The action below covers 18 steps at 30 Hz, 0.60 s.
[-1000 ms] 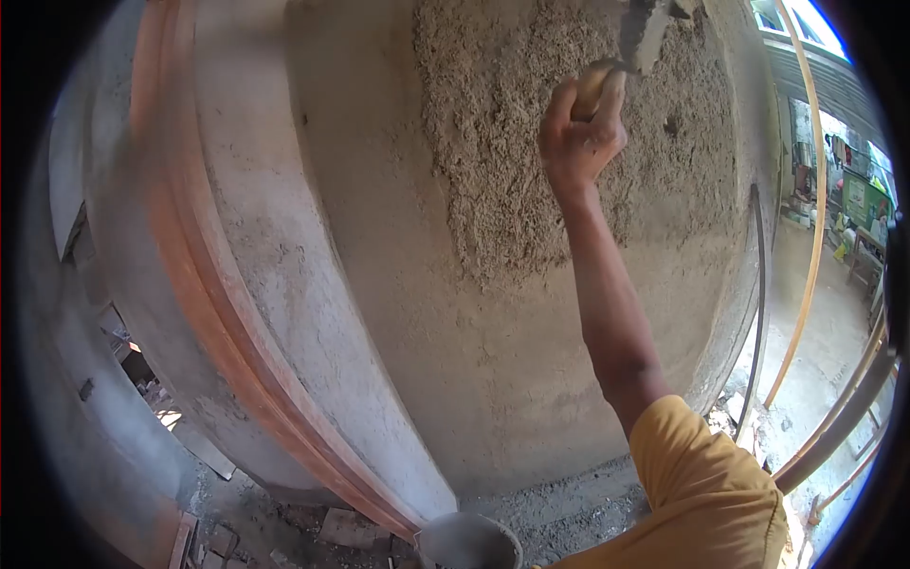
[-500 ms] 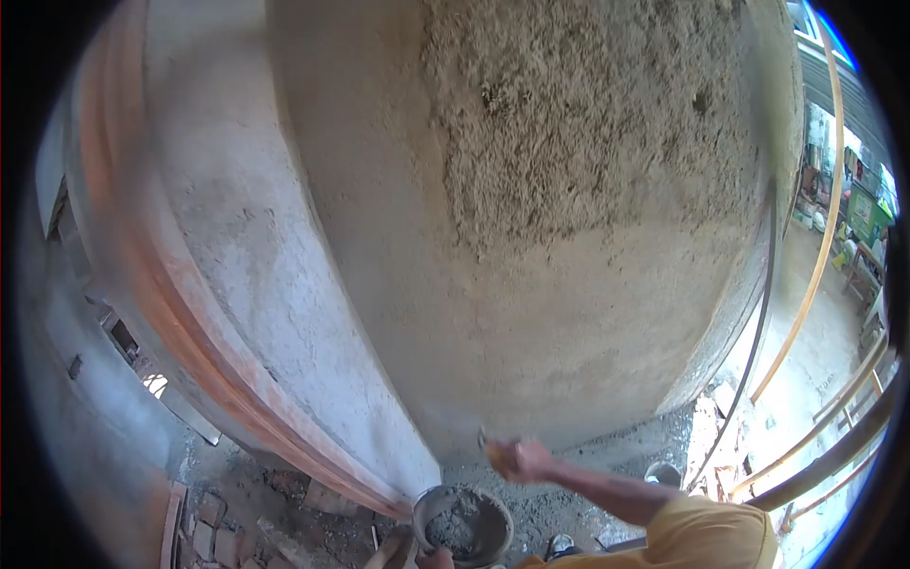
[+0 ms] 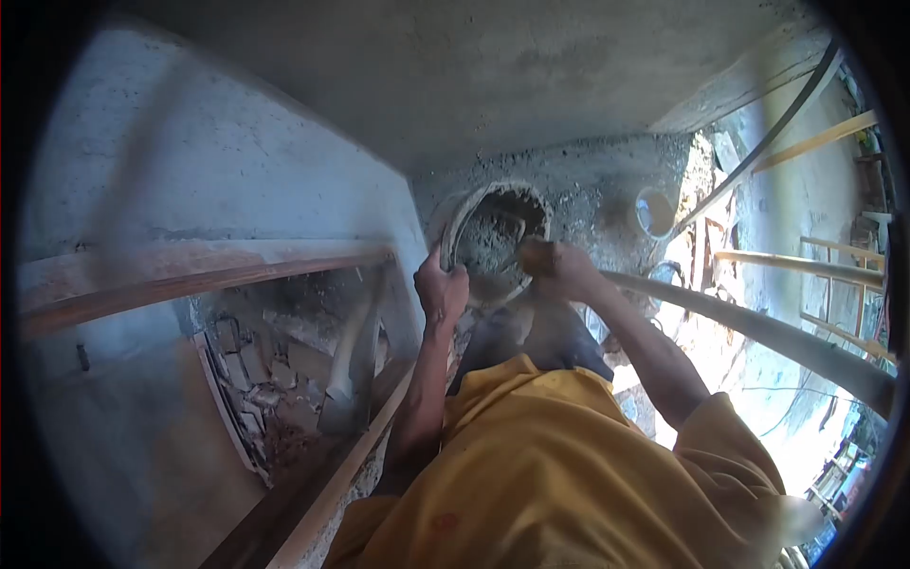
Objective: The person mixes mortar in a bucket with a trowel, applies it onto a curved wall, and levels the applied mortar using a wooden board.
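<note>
Mortar-coated on its rim, a round bucket (image 3: 459, 226) tilts in front of my body in the head view. Grey wet mortar (image 3: 485, 237) lies inside it. My left hand (image 3: 443, 288) is closed on the bucket's near left rim. At the right side of the opening, my right hand (image 3: 566, 273) is wrapped round the handle of a trowel (image 3: 536, 256). The trowel's blade reaches into the bucket and is hard to tell from the mortar.
A grey plastered wall (image 3: 531, 85) rises ahead, with a pale wall (image 3: 237, 161) at left. A reddish beam (image 3: 209, 280) runs along the left over rubble (image 3: 261, 370). A smaller bucket (image 3: 655, 212) stands at right. Poles (image 3: 758, 322) cross the right side.
My view has tipped down from the wall to the bucket. My right hand, with the trowel, has come from near the wall to the bucket's opening. My left hand stays on the bucket's rim.
</note>
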Tool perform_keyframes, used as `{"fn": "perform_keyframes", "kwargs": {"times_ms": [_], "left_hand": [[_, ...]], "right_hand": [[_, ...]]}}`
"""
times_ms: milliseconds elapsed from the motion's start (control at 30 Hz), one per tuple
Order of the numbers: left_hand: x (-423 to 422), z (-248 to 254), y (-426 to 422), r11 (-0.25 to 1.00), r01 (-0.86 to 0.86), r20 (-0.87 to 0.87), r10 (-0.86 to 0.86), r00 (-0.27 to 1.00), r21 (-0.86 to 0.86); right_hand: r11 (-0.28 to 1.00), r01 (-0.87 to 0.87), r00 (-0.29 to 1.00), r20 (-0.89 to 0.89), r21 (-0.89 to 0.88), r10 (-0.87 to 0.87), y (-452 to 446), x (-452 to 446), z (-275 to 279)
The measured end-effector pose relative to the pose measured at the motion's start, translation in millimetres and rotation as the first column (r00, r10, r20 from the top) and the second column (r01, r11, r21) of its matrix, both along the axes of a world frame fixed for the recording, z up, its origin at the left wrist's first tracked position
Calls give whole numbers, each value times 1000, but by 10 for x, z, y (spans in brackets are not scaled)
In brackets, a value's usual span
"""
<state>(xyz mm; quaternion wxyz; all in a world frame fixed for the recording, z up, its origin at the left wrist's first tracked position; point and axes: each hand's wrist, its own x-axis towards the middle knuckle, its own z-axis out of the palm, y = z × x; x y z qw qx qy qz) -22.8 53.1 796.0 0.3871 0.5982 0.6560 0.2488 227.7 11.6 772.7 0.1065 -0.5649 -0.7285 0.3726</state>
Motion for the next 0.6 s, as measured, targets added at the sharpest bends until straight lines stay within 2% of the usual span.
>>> {"fn": "perform_keyframes", "kwargs": {"times_ms": [33,100,133,200,267,300,333,367,400,433,467,500,533,567,600], "left_hand": [[52,85,-14,997,11,29,-9,1000,-80],[59,204,83,979,44,116,-21,993,-200],[123,176,144,990,65,152,-46,987,-126],[140,110,70,995,101,215,-97,972,-7],[129,143,-20,987,159,151,-161,975,21],[134,153,-48,968,242,109,-249,962,70],[193,89,-119,948,233,166,-271,948,216],[146,75,-257,984,169,33,-171,985,51],[219,118,-283,983,175,148,-181,972,49],[121,-111,-289,988,139,333,-111,936,-60],[251,152,-314,981,139,370,-81,925,-132],[116,-44,-236,978,104,308,-44,950,-182],[133,-225,-251,979,155,403,-91,911,-130],[130,-259,-198,981,144,352,-88,932,-134],[86,-229,-197,984,121,287,-79,955,-134]], "right_hand": [[990,108,978,186,-93,-89,-64,39,-106],[902,201,949,-152,-383,-276,-127,-53,187],[842,198,875,-296,-501,-382,-51,30,349],[795,379,790,-281,-474,-545,-159,164,486],[680,432,699,-256,-592,-667,-301,332,520],[575,406,644,-224,-711,-731,-398,411,430],[538,210,412,-424,-816,-806,-617,372,56],[575,137,279,-525,-807,-804,-821,235,-120],[483,142,348,-413,-864,-842,-897,45,-201],[440,71,287,-405,-895,-868,-909,-151,-78],[417,-24,212,-412,-909,-886,-925,-298,-124],[486,-28,163,-483,-874,-860,-920,-392,-72],[501,-71,105,-506,-863,-856,-998,-308,-46],[434,-92,116,-443,-896,-889,-1003,-308,7],[453,-106,84,-462,-885,-883,-1053,-320,7]]}}
